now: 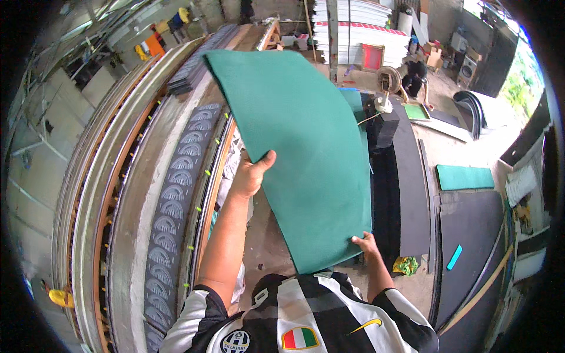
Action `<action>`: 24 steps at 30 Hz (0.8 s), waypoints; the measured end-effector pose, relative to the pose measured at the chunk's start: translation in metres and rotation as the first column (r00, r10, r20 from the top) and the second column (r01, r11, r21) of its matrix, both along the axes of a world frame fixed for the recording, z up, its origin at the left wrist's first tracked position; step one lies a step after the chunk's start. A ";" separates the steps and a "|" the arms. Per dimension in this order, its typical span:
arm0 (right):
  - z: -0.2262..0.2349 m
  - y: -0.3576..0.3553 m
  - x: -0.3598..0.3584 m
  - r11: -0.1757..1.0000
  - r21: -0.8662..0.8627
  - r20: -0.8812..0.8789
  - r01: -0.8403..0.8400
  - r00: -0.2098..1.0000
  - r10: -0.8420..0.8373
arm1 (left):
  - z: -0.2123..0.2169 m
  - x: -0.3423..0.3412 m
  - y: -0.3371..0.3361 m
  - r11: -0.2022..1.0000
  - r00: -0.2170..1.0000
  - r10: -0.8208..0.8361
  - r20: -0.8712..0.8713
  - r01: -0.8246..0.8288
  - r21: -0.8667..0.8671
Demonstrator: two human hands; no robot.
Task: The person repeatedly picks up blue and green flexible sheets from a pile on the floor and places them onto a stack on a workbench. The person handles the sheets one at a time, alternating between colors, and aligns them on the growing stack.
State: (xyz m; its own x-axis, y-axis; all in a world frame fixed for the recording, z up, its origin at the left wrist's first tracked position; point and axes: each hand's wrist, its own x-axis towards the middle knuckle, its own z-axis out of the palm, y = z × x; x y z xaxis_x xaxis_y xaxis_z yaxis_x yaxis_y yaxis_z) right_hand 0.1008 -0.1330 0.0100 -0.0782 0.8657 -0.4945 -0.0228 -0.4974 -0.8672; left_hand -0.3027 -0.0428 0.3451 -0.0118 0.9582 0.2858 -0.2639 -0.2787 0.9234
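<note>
A large green sheet (306, 153), bending slightly along its length, is held up in front of my body. My left hand (253, 173) grips its left edge, thumb on the upper face and fingers hidden beneath. Lower down on the right, my right hand (367, 244) pinches the sheet near its near right corner, with the thumb on top. The sheet's far end reaches over the long table at left. On that table lies a dark strip (170, 209) printed with a row of grey half-round patterns.
Dark sheets are stacked (220, 44) at the table's far end. To my right stands a pile of black sheets (412, 194). Farther right are a green piece (465, 177) and a black sheet (471, 235). A person (415, 76) crouches at the back right, near white stacked boards (359, 41).
</note>
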 end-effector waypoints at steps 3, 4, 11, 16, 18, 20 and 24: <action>-0.017 0.013 0.025 1.000 -0.027 0.017 -0.002 1.000 0.002 | -0.003 -0.026 0.037 0.999 0.980 0.021 0.199 -0.012 -0.048; -0.011 0.008 0.026 1.000 -0.025 0.076 -0.011 0.997 0.013 | -0.010 -0.034 0.050 0.997 0.977 0.019 0.211 -0.003 -0.073; 0.051 -0.043 0.019 0.921 0.231 -0.008 0.312 0.948 -0.319 | -0.057 -0.030 0.139 0.971 0.956 -0.174 0.234 0.207 -0.121; 0.087 -0.134 0.033 0.805 0.221 0.270 0.551 0.758 -0.593 | -0.063 0.019 0.144 0.891 0.900 -0.397 0.179 0.424 -0.160; 0.079 -0.183 0.038 0.722 0.341 0.454 0.601 0.567 -0.687 | -0.106 0.050 0.156 0.835 0.860 -0.430 0.276 0.495 -0.241; 0.130 -0.201 0.005 0.746 0.243 0.425 0.621 0.623 -0.657 | -0.128 0.080 0.150 0.704 0.799 -0.381 0.465 0.577 -0.414; 0.187 -0.221 -0.037 0.747 0.147 0.481 0.649 0.613 -0.627 | -0.224 0.119 0.161 0.350 0.644 -0.341 0.685 0.763 -0.543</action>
